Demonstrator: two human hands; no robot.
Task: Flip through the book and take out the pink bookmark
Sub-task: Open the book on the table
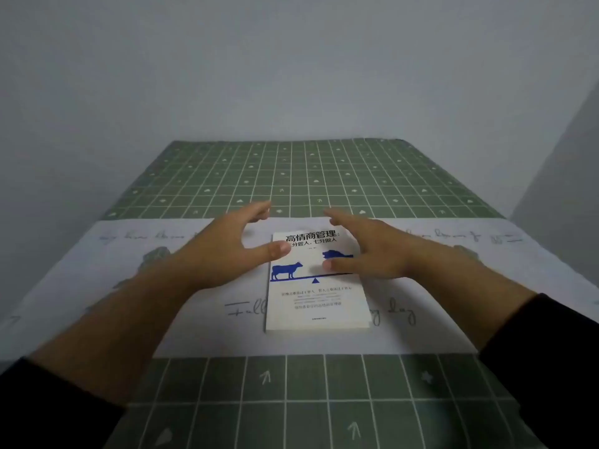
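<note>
A white paperback book with blue animal figures and dark title lettering lies closed, cover up, on the table in front of me. My left hand hovers at its upper left, fingers spread and thumb pointing toward the cover. My right hand hovers over the book's upper right part, fingers apart, thumb above the cover. Neither hand holds anything. No pink bookmark shows; the pages are shut.
The book rests on a white cloth strip with handwritten-style lettering, laid across a green grid-patterned tablecloth. Grey walls close in behind and at the right of the table.
</note>
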